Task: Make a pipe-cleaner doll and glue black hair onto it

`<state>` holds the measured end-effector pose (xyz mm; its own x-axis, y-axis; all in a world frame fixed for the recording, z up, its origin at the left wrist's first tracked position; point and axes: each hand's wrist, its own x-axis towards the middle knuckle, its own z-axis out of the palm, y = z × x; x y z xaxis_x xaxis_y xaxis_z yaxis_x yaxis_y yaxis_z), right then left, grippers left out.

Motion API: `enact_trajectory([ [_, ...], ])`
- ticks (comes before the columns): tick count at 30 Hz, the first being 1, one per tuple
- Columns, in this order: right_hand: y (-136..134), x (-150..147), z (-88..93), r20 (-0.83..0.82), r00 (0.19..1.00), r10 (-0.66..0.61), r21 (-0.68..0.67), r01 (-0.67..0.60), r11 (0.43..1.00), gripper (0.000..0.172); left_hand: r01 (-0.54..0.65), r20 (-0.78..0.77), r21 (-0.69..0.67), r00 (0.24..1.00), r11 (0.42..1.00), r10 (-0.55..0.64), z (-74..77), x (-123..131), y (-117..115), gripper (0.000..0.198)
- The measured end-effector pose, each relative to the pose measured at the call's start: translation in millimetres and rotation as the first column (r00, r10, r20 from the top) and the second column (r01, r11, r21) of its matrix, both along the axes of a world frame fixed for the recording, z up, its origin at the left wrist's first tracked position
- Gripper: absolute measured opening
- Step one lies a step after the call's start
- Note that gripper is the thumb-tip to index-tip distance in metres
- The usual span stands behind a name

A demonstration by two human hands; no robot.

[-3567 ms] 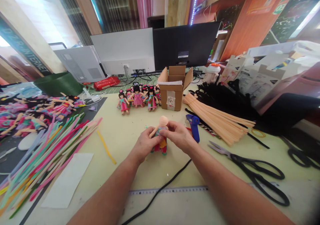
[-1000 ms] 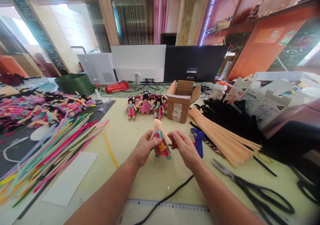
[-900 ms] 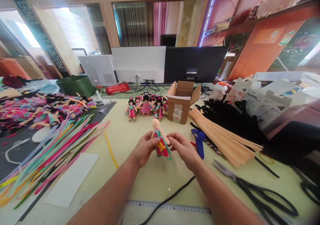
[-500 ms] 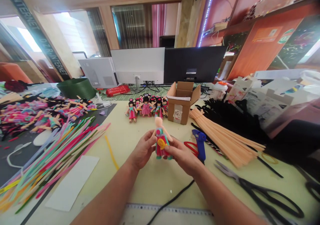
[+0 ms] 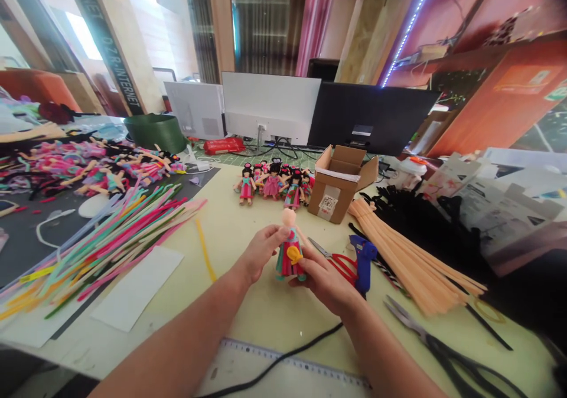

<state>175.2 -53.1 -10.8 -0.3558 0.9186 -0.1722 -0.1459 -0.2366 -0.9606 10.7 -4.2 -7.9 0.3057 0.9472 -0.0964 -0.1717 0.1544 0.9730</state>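
A small pipe-cleaner doll [image 5: 289, 250] with a bare peach head, a red and teal dress and a yellow knot stands upright on the pale yellow table [image 5: 239, 232]. My left hand [image 5: 259, 255] pinches it at the shoulder from the left. My right hand [image 5: 325, 281] grips its skirt from the right and below. Behind it, a row of finished dolls with black hair [image 5: 272, 182] stands beside an open cardboard box [image 5: 341, 182].
Coloured pipe cleaners [image 5: 110, 238] fan out at the left, more dolls [image 5: 97, 165] beyond them. A blue glue gun [image 5: 364, 256], red scissors [image 5: 343, 262], peach stems [image 5: 416, 268] and black scissors [image 5: 443, 345] lie right. A ruler [image 5: 292, 365] and black cable [image 5: 283, 356] cross the front edge.
My right hand has slid from the doll's arm down under its skirt. The doll has turned more upright. The view has swung left, so the table's things sit further right.
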Motion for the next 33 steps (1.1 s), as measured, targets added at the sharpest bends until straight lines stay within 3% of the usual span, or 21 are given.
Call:
enact_trajectory([
  [7,-0.3,-6.4,2.8,0.162,0.987,0.001,0.108,-0.019,0.994,0.034,-0.101,-0.165,0.169,0.978,0.98,0.129,-4.5,1.4,1.0,0.025],
  [16,1.3,-8.2,-1.5,0.195,0.98,-0.034,0.139,0.007,0.99,0.021,-0.111,-0.228,0.199,0.961,0.974,0.156,-5.0,0.6,2.5,0.017],
  [19,1.3,-7.2,-1.9,0.175,0.984,-0.043,0.123,0.022,0.992,0.024,-0.072,-0.201,0.186,0.973,0.98,0.109,-1.5,-0.9,1.2,0.022],
  [22,0.8,-4.1,-1.8,0.093,0.995,-0.031,0.066,0.025,0.998,0.037,-0.046,-0.133,0.179,0.989,0.983,0.07,3.3,-2.4,0.5,0.035],
  [26,0.1,-2.5,-1.1,0.038,0.999,-0.027,0.031,0.025,0.999,0.047,-0.086,-0.054,0.177,0.994,0.98,0.097,6.1,-1.7,1.3,0.04],
  [33,2.6,-1.6,-1.0,0.189,0.982,-0.003,0.145,-0.025,0.989,0.031,-0.075,-0.091,0.15,0.992,0.986,0.089,-1.9,-0.7,2.9,0.031],
])
